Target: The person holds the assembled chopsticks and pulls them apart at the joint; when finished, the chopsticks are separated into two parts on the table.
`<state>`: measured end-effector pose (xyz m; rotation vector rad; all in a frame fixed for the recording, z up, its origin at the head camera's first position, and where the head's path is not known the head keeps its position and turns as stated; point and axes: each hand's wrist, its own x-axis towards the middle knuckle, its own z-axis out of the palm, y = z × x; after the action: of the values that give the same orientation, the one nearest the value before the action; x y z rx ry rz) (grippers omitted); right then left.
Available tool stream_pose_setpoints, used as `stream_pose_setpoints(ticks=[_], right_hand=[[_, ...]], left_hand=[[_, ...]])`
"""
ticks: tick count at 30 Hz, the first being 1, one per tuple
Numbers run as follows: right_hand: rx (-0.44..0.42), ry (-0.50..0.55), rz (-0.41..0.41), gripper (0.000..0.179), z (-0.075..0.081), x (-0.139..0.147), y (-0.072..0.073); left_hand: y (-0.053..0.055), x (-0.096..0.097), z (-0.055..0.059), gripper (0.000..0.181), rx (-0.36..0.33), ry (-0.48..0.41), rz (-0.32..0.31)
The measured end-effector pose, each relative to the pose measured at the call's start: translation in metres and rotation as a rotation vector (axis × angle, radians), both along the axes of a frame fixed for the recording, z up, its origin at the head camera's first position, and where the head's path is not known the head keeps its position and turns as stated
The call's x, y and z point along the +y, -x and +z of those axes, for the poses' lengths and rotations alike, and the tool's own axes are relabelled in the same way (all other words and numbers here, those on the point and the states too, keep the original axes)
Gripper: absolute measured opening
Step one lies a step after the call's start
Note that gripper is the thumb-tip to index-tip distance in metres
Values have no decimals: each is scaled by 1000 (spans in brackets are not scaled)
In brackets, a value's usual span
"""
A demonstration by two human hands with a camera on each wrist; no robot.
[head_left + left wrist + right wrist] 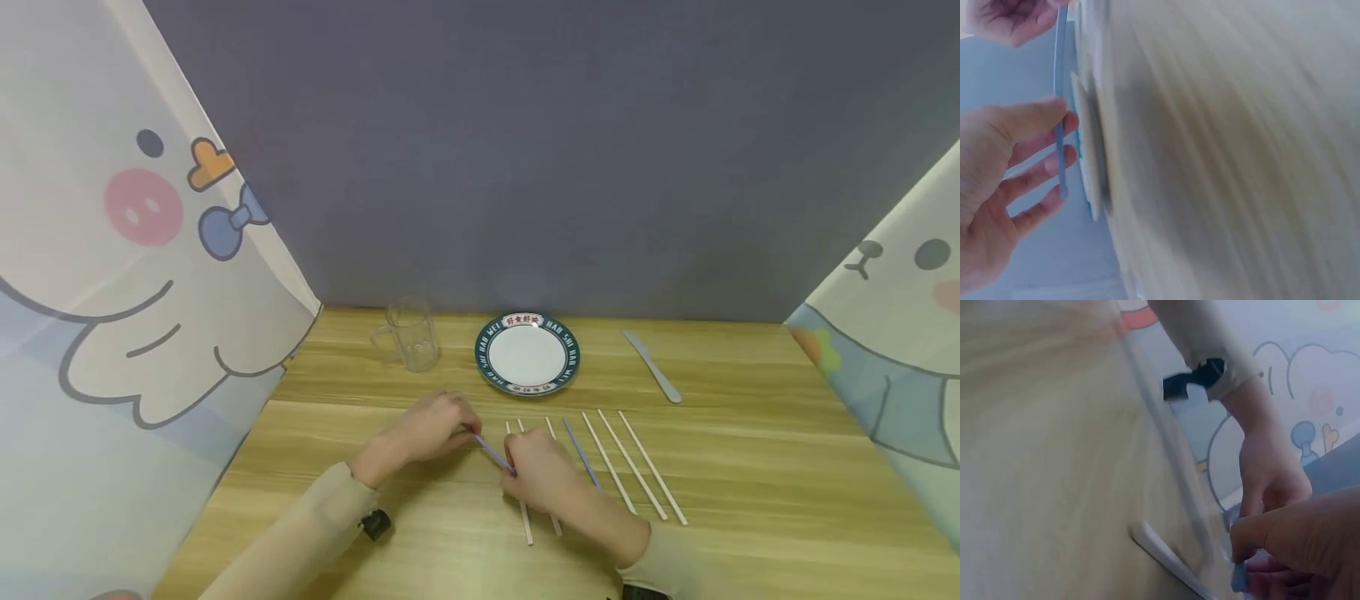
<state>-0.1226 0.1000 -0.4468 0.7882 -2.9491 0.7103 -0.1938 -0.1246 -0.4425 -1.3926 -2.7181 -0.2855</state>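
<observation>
A purple chopstick [492, 453] is held slantwise between both hands above the table. My left hand [437, 427] pinches its far end; in the left wrist view the thumb [1041, 115] presses it against the fingers. Around the other end, the fingers of my right hand [543, 473] are curled, and a short bluish end [1239, 578] shows beside them in the right wrist view. On the table, partly beneath the right hand and forearm, lies a row of several pale chopsticks [654, 467] and a second purple chopstick [581, 452].
Behind the hands stands a plate [528, 357] with a green patterned rim. A clear glass mug [417, 343] is at the back left, and a table knife [652, 367] lies at the back right. A grey panel and cartoon-printed side panels border the wooden table [787, 467].
</observation>
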Motion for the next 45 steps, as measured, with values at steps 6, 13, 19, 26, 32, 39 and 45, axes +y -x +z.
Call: stream_pose_setpoints(ticks=[6, 13, 19, 26, 32, 39, 45], right_hand=[[216, -65, 49, 25, 23, 35, 9], [442, -2, 156, 26, 42, 69, 17], [480, 73, 190, 19, 51, 81, 20], [521, 99, 192, 21, 57, 89, 21], [548, 104, 199, 23, 57, 92, 21], [571, 90, 200, 21, 59, 94, 22], [567, 77, 219, 22, 58, 96, 23]], left_hand=[[-9, 13, 15, 5, 46, -179, -10], [-22, 28, 27, 5, 84, -358, 18], [-30, 38, 39, 10, 104, -434, 26], [-32, 46, 46, 9, 94, -468, 16], [-30, 49, 46, 9, 107, -462, 1], [-25, 50, 43, 10, 96, -466, -6], [-23, 48, 41, 9, 73, -460, 1]])
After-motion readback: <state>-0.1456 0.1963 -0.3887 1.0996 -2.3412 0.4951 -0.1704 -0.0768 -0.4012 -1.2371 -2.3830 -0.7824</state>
